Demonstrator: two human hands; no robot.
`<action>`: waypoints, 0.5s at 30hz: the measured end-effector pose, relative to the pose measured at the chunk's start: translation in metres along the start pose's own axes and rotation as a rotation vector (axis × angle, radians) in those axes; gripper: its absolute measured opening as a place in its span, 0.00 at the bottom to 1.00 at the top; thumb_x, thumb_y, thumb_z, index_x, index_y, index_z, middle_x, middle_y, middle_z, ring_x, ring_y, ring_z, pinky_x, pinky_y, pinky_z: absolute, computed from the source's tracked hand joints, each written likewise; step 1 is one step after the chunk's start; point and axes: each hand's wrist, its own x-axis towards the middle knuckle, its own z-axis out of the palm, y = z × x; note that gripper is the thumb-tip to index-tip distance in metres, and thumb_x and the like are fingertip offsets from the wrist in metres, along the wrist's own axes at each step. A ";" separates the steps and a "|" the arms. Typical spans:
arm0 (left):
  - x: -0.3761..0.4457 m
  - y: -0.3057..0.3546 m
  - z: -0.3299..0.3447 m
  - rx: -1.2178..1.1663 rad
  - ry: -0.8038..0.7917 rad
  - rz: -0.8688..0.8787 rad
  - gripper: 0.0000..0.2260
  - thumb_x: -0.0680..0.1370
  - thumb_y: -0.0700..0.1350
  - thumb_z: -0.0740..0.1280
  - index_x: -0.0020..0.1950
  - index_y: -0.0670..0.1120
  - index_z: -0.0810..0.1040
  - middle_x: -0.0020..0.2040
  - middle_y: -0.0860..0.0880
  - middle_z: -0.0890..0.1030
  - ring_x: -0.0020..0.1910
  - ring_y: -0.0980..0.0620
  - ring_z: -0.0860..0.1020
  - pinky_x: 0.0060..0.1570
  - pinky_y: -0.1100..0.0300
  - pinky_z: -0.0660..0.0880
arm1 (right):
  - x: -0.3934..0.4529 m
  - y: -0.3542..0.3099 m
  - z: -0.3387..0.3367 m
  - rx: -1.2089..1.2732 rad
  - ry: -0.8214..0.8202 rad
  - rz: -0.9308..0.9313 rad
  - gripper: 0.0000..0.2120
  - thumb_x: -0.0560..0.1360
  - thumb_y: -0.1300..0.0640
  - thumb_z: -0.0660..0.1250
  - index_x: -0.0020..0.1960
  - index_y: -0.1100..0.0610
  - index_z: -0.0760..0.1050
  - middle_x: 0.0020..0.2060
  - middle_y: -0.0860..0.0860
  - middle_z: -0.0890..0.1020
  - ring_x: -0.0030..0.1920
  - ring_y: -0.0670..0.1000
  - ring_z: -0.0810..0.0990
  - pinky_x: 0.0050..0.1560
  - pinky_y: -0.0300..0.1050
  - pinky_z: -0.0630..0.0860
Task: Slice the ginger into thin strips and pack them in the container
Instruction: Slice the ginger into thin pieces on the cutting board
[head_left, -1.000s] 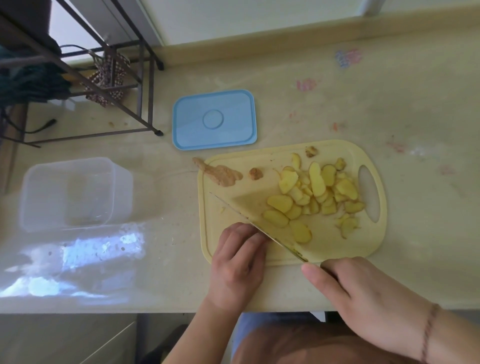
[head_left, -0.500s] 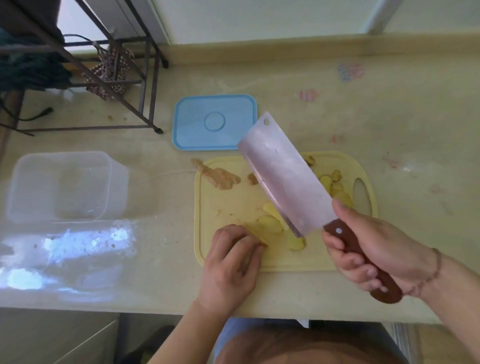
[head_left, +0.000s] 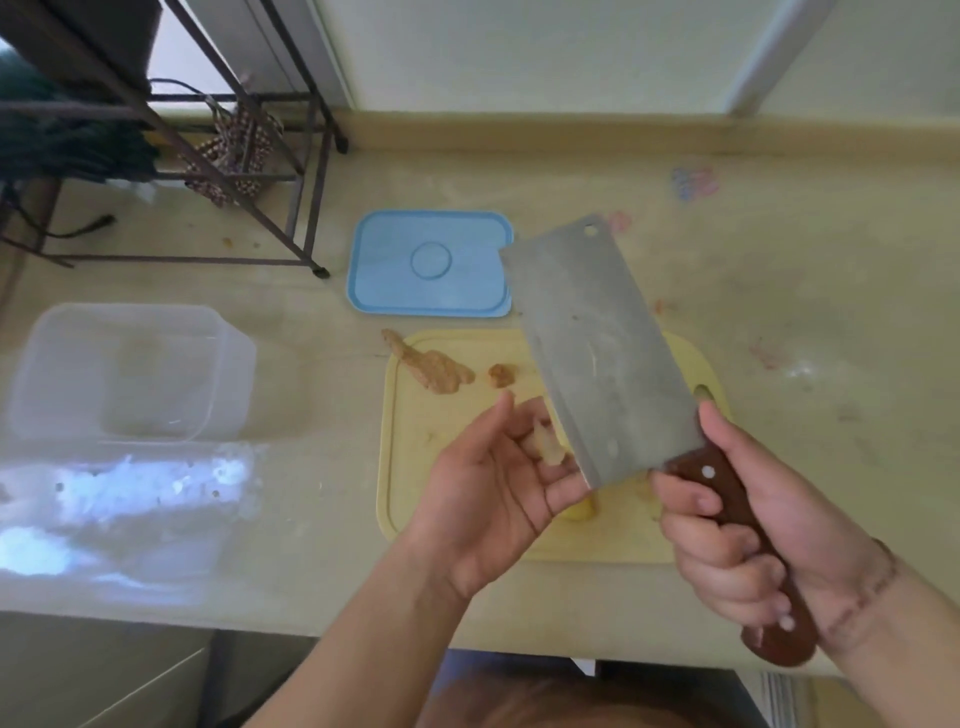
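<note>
Your right hand has its grip wrapped tight round the brown handle of the cleaver, fingers fully curled. The blade is lifted off the cutting board and tilted, flat side facing you, its tip over the right edge of the blue lid.

Your left hand is raised above the board, palm up, fingers loosely bent, not closed. A few pale ginger pieces lie on those fingers, right against the blade's lower edge. Fingertips touch the blade near its heel.

A slice or two of ginger shows on the board under the blade; the rest of the pile is hidden behind the cleaver. Brown peel scraps sit at the board's far left corner, one overhanging onto the counter.

The clear container stands well left of the board, open; I see no ginger in it. The lid lies flat just beyond the board. A wire rack stands further left, behind the container.
</note>
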 end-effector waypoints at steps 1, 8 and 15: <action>0.001 0.001 -0.003 0.019 -0.004 0.007 0.13 0.78 0.48 0.65 0.48 0.40 0.83 0.45 0.43 0.82 0.45 0.42 0.82 0.47 0.50 0.82 | -0.002 -0.001 -0.003 0.015 -0.011 -0.005 0.29 0.78 0.30 0.53 0.43 0.57 0.69 0.28 0.50 0.65 0.24 0.47 0.65 0.24 0.39 0.65; 0.008 0.008 -0.008 0.583 0.054 0.161 0.09 0.81 0.34 0.62 0.58 0.40 0.80 0.54 0.40 0.84 0.55 0.44 0.83 0.56 0.55 0.80 | -0.022 -0.001 -0.025 0.080 0.037 -0.120 0.31 0.79 0.31 0.50 0.44 0.59 0.68 0.30 0.52 0.72 0.25 0.48 0.66 0.25 0.42 0.68; 0.015 0.006 0.007 1.518 0.076 0.362 0.24 0.82 0.42 0.61 0.78 0.55 0.64 0.71 0.58 0.74 0.55 0.70 0.73 0.61 0.73 0.67 | -0.037 0.006 0.005 -0.228 0.534 -0.246 0.32 0.65 0.28 0.67 0.33 0.58 0.63 0.22 0.51 0.59 0.19 0.43 0.57 0.19 0.35 0.61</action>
